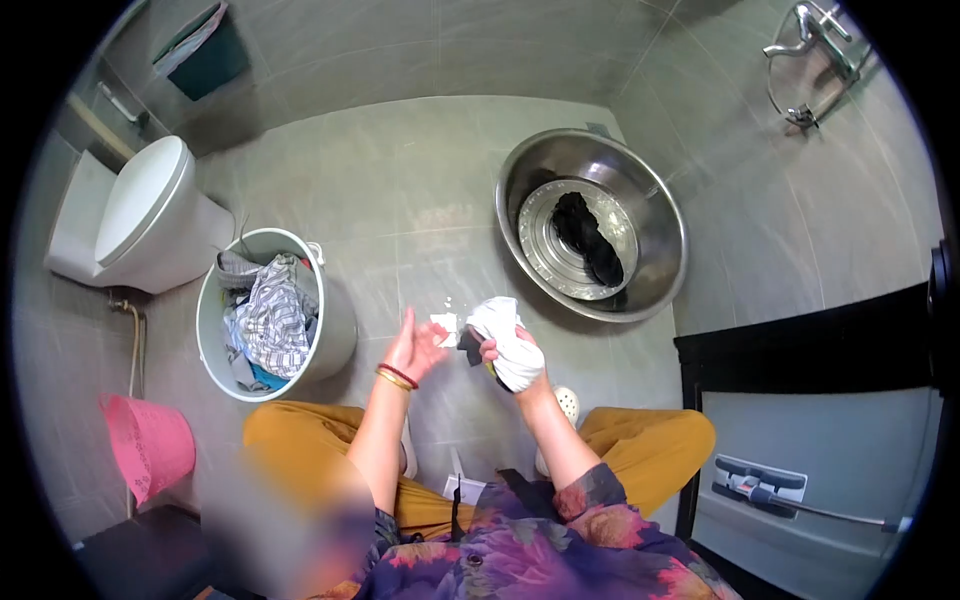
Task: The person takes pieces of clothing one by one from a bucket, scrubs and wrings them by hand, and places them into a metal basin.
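My right hand (490,350) is closed round a bundled white cloth (517,347), with a dark piece of cloth (470,345) showing at its left side. To the left, my left hand (412,350) is held with its fingers apart, beside some small white pieces (446,325) that I cannot make out clearly. A grey-white bucket (338,325) full of crumpled clothes (275,315) stands at the left. At the right, a large metal basin (655,255) holds twisted black cloth (588,238) in a little water.
A toilet (140,205) stands at the upper left, with a pink basket (150,447) below it. A dark green bin (207,65) is by the back wall. A tap (805,35) is on the right wall, and a mop (765,487) lies at the lower right.
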Demonstrator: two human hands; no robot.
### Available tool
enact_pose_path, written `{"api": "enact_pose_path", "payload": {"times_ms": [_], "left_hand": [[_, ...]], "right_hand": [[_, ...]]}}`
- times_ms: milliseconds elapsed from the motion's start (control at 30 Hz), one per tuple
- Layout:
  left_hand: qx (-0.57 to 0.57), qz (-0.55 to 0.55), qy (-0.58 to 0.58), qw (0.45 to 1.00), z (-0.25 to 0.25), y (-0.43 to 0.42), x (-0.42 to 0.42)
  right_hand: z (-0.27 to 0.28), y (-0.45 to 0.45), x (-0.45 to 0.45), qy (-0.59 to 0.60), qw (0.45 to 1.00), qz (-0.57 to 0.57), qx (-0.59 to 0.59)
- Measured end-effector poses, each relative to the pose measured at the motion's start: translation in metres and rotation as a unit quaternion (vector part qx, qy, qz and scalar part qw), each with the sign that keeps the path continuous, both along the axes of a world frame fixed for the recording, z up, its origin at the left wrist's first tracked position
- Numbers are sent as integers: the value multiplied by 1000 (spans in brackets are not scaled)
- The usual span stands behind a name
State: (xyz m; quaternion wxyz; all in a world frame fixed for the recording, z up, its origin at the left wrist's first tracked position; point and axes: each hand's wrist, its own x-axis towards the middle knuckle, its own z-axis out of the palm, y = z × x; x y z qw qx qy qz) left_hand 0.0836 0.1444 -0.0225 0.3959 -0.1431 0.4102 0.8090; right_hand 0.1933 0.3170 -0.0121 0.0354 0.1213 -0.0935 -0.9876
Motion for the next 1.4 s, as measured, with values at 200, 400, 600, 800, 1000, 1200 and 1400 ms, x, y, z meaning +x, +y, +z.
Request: {"api": "enact_pose_path", "payload": {"times_ms": [200, 400, 600, 800, 1000, 1200, 1400], "left_hand": [[535, -174, -179, 807, -47, 50, 49], [342, -45, -44, 937, 58, 67, -1], [-94, -72, 125, 985, 40, 81, -33], [-461, -122, 309, 823, -20, 97, -43], [-108, 1, 86, 990, -29, 79, -37], [108, 74, 30, 991, -6, 67, -23], [21, 59, 182, 981, -2, 61, 7]], "right_hand": [[47, -35, 24, 53, 998, -38, -3], [77, -22, 37, 61, 984, 121, 111], [49, 2, -13, 20, 557, 205, 804], [19, -8, -42, -44, 207, 345, 914], [-15, 0, -7, -47, 546, 208, 810], [-39, -2, 54, -188, 918, 203, 283], [-33, 5, 27, -245, 935, -1, 255]]}}
